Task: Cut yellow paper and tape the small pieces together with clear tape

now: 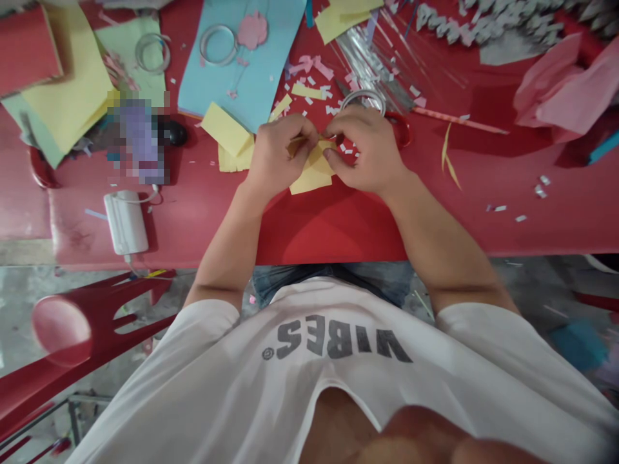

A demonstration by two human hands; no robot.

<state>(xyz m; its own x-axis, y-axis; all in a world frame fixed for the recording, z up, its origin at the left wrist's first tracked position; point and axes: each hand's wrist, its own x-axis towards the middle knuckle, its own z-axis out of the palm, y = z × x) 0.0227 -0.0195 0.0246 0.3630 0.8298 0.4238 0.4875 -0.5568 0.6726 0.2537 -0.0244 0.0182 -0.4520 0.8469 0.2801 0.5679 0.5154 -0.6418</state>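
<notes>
Both my hands meet over a small piece of yellow paper (312, 175) on the red table (338, 225). My left hand (280, 154) is curled, its fingertips pinching the paper's upper edge. My right hand (370, 151) is also curled, thumb and fingers pinched on the same paper from the right. The part of the paper between the fingers is hidden. Just behind my right hand lie a clear tape roll (363, 98) and red-handled scissors (399, 127).
Yellow paper pieces (227, 132), a light blue sheet (256, 58) with a tape ring (217, 44), yellow and green sheets (72, 77), pink tissue (565, 96) and paper scraps cover the table. A white power bank (126, 222) lies left. A red plastic chair (87, 322) stands lower left.
</notes>
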